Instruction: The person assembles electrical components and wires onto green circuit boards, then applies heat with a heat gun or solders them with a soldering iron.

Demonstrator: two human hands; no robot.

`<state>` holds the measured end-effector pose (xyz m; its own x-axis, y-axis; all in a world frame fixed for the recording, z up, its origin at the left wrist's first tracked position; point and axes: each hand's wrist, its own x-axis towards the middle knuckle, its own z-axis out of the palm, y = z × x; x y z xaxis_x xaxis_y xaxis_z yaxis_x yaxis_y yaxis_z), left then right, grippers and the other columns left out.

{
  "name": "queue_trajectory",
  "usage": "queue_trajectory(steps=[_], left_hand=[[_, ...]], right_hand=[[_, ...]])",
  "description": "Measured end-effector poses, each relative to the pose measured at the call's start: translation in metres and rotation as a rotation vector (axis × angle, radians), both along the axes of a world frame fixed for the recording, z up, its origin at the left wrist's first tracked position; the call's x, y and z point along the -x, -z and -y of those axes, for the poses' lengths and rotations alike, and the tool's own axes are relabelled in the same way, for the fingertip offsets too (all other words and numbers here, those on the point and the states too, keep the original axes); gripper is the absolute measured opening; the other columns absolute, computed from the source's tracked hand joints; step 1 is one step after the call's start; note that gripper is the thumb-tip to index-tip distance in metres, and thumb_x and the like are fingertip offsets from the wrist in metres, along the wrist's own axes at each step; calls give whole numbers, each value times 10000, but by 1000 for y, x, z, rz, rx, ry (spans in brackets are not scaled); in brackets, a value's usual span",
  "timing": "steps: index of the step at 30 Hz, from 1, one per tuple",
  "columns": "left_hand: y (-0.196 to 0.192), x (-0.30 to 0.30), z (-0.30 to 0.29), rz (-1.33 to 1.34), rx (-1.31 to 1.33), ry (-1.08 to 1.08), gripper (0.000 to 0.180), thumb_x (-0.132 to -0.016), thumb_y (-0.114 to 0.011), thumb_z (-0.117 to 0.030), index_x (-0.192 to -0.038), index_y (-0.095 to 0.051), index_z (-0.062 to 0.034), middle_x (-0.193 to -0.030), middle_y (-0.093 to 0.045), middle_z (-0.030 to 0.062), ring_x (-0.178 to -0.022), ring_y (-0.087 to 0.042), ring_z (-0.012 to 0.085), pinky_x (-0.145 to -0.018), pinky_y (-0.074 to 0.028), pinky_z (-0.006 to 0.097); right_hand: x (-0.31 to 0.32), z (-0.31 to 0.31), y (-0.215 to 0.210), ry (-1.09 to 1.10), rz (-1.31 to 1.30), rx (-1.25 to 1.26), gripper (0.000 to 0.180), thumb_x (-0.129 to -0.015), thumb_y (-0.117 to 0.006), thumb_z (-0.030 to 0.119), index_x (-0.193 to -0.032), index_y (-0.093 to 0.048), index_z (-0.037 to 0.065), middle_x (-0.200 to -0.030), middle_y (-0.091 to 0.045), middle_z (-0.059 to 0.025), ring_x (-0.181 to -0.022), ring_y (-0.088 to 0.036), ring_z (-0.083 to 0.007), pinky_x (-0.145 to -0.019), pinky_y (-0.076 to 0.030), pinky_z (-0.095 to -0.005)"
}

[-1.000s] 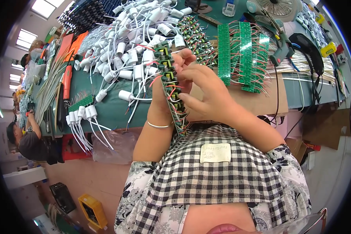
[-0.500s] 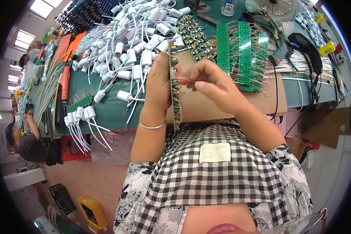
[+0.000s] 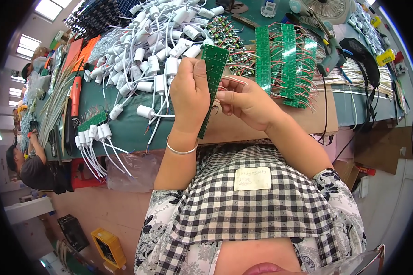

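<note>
The dark green surface point(image 3: 129, 130) is the largest thing here, and a big heap of white cylinders point(image 3: 153, 65) with white cables is spread on it, ahead of the person and toward the left. A brown board point(image 3: 234, 128) lies at the near edge, under the raised hands. Beyond the right hand, several green panels point(image 3: 287, 64) with red and white wires lie side by side. The right forearm point(image 3: 300, 146) comes in a slant from the lower right, and the left forearm point(image 3: 175, 167) rises nearly straight up. The left hand point(image 3: 190, 94) stands upright, with the fingers folded and the thumb extended upward along the face of a long green circuit board point(image 3: 215, 68); its grip is closed firmly on this board. The right hand point(image 3: 250, 103) points to the left, with the thumb and the index finger brought near each other just beside the right edge of the board, and the other fingers curled below. Its grip is narrow, at some thin wires point(image 3: 236, 79), but I cannot tell whether it pinches them. The held board is thus between the two hands, above the brown one, tilted so that its top leans to the right and its flat green side is visible. A slim silvery bracelet point(image 3: 182, 152) circles the left wrist.
</note>
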<state>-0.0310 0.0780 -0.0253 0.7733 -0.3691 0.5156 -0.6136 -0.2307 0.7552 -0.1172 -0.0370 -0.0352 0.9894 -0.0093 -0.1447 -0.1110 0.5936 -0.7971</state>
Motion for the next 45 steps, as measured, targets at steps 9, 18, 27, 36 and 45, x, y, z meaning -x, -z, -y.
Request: queue_trajectory(steps=[9, 18, 27, 36, 45], left_hand=[[1, -5, 0, 120, -136, -57, 273, -938, -430, -267, -807, -490, -35, -618, -538, 145, -534, -518, 328, -488, -386, 397], [10, -35, -21, -516, 386, 47, 299, -955, -405, -319, -889, -511, -48, -673, -509, 1, -564, -493, 91, -492, -422, 218], [-6, 0, 6, -704, 471, 181, 316, -970, -370, -307, -928, -501, -22, -719, -514, -5, -613, -440, 60, -544, -384, 219], [2, -16, -7, -102, 65, -56, 302, -957, -410, -264, -819, -480, -5, -647, -480, 34, -578, -406, 106, -529, -360, 272], [-7, -9, 6, -684, 606, 161, 308, -940, -423, -360, -896, -493, -63, -717, -510, 14, -533, -491, 89, -486, -468, 231]], right_hand=[[10, 3, 6, 138, 39, 418, 106, -866, -565, 126, -882, -515, 33, -717, -509, -2, -591, -479, -67, -527, -423, -216], [21, 31, -6, 282, 102, 286, 103, -866, -561, 124, -861, -489, 50, -710, -507, -15, -613, -496, -82, -574, -442, -230], [2, -17, 12, 212, 228, 548, 279, -801, -643, 138, -1041, -558, 23, -823, -555, -17, -728, -523, -73, -642, -437, -234], [7, 10, 13, 378, 479, 966, 88, -865, -536, 86, -858, -577, 9, -802, -531, -19, -704, -503, -92, -657, -420, -236], [12, 1, 15, 94, 242, 634, 306, -838, -613, 229, -1049, -566, 12, -860, -566, -32, -754, -524, -89, -694, -440, -230]])
